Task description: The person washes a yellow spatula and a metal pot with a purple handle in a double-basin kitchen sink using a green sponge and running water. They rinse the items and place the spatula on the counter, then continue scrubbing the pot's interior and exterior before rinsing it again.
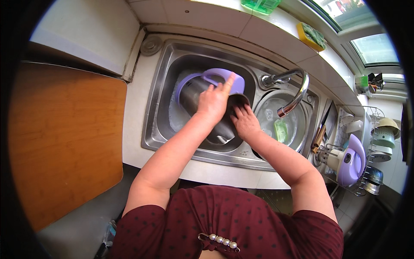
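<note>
A stainless steel jug (193, 95) with a purple rim and a purple handle (238, 83) lies tilted in the left sink basin (157, 119). My left hand (214, 100) is on the jug's side, its index finger stretched over the handle. Beside it, my right hand (247, 121) holds the edge of a dark, curved metal piece (240, 98). Whether that piece is a separate cup or belongs to the jug, I cannot tell. Sudsy water (176, 118) surrounds the jug. Parts of the jug are hidden beneath my hands and left forearm.
A chrome faucet (304, 87) arches over a round metal basin (263, 99) holding water and a green item (280, 130). Right of it are a knife (320, 137), a purple-and-white appliance head (351, 162) and a wire dish rack (368, 108). A sponge (311, 36) sits on the ledge.
</note>
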The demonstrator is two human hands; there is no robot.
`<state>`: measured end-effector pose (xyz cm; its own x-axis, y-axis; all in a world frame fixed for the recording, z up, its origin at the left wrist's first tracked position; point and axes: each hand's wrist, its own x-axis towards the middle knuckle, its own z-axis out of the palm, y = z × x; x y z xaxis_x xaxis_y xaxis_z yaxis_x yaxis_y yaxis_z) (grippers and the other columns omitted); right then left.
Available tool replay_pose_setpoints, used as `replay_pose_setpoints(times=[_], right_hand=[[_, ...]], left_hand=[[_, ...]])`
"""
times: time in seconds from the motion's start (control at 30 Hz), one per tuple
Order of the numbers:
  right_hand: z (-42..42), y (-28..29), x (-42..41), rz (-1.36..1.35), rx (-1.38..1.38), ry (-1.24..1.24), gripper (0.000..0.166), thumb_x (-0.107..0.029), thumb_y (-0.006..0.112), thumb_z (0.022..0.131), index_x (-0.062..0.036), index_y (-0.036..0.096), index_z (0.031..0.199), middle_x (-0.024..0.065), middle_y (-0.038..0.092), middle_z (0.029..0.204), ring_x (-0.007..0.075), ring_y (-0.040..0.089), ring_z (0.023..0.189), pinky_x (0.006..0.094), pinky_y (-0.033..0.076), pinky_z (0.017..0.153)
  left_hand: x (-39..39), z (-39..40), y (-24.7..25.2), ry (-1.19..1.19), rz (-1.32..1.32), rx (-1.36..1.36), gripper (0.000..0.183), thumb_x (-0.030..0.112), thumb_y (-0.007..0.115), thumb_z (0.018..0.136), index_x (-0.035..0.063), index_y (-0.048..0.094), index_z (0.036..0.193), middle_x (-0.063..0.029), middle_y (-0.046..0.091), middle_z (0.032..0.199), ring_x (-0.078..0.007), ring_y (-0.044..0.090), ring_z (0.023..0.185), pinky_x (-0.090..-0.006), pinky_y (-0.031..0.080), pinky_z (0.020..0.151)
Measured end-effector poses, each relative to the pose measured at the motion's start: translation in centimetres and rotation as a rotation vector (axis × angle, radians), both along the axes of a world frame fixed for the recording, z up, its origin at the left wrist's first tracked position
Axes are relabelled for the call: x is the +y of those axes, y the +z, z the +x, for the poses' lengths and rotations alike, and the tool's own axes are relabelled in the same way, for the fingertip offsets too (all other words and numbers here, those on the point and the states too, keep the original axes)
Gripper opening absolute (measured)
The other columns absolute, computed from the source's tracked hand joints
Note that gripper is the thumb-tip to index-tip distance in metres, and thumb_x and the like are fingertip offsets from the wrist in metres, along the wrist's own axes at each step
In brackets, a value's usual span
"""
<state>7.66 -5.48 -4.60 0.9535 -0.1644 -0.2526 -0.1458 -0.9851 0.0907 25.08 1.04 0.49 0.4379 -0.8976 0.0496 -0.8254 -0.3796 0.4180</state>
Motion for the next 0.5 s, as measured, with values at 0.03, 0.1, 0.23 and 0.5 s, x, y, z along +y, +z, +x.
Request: replay_pose_setpoints(times=[0.03, 0.1, 0.23, 0.5], right_hand=[[0.6, -0.2, 0.4, -0.022, -0.04, -0.059, 0.041, -0.02, 0.055, 0.08, -0.0117, 0.057, 0.121, 0.0178, 0.045, 0.131, 0.0333, 0.048, 0.115, 0.046, 0.034, 0.1], [2.1, 0.0, 3.1, 0.24, 0.039, -0.197, 0.042, -0.02, 0.057, 0.079, -0.0135, 0.057, 0.121, 0.0202, 0.045, 0.131, 0.0327, 0.049, 0.114, 0.0442, 0.037, 0.099], [5.7, -1.4, 5.7, 0.889, 0.224, -0.413, 0.045, -0.015, 0.052, 0.083, -0.0151, 0.05, 0.128, 0.0231, 0.043, 0.133, 0.0359, 0.049, 0.117, 0.0391, 0.04, 0.099], [11.0, -13.0, -0.1, 0.473, -0.096, -0.519, 0.048, -0.024, 0.044, 0.09, -0.0081, 0.039, 0.136, 0.0203, 0.037, 0.14, 0.0341, 0.037, 0.128, 0.0398, 0.031, 0.106]], left_hand=[[-0.1, 0.6, 0.9, 0.04, 0.035, 0.051, 0.072, 0.005, 0.049, 0.082, 0.0249, 0.021, 0.145, -0.0131, 0.063, 0.103, -0.0345, 0.063, 0.089, -0.0418, 0.054, 0.068], [0.1, 2.4, 2.3, 0.06, 0.206, 0.164, 0.075, 0.003, 0.05, 0.08, 0.0261, 0.021, 0.145, -0.0134, 0.063, 0.106, -0.0332, 0.063, 0.093, -0.0424, 0.054, 0.072], [0.6, 2.3, 0.8, -0.031, 0.099, 0.066, 0.077, 0.0, 0.05, 0.079, 0.0276, 0.021, 0.145, -0.0076, 0.062, 0.114, -0.0347, 0.062, 0.097, -0.0421, 0.053, 0.076], [1.8, 1.1, -0.8, -0.059, -0.151, -0.083, 0.067, 0.005, 0.051, 0.079, 0.0212, 0.032, 0.141, -0.0088, 0.063, 0.105, -0.0353, 0.063, 0.088, -0.0407, 0.054, 0.069]])
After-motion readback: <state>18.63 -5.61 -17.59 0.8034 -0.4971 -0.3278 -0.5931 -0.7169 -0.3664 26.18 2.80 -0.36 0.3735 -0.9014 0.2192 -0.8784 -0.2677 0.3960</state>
